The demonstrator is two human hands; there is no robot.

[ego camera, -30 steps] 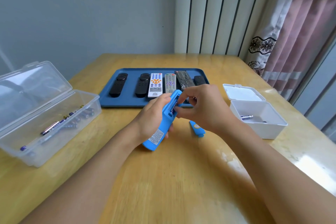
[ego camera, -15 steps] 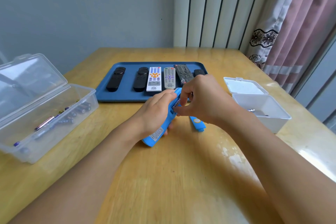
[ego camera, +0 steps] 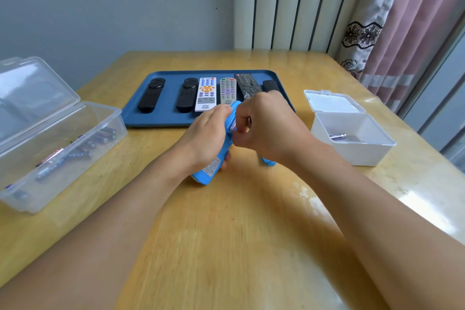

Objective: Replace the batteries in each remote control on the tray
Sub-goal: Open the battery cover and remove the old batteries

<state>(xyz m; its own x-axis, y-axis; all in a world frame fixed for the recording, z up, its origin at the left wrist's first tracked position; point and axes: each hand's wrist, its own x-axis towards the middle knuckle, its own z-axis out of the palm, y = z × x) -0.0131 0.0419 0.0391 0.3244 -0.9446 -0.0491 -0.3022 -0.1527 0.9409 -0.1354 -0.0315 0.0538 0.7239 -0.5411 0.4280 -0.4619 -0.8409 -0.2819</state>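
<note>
My left hand (ego camera: 206,136) grips a blue remote (ego camera: 214,168), back side up and tilted, just in front of the blue tray (ego camera: 156,121). My right hand (ego camera: 266,128) pinches a battery (ego camera: 233,125) sitting in the remote's open compartment. The blue battery cover (ego camera: 268,162) lies on the table, mostly hidden under my right wrist. Several remotes lie on the tray: two black ones (ego camera: 151,95), a white one (ego camera: 206,94), a grey one (ego camera: 227,90) and two dark ones partly behind my hands.
A clear open box (ego camera: 57,151) with several batteries stands at the left. A white open box (ego camera: 352,133) holding one battery (ego camera: 337,136) stands at the right. Wall, radiator and curtain lie beyond the wooden table (ego camera: 226,246).
My hands stayed on the blue remote; the right fingers shifted lower along the compartment onto the battery. The camera view tilted slightly.
</note>
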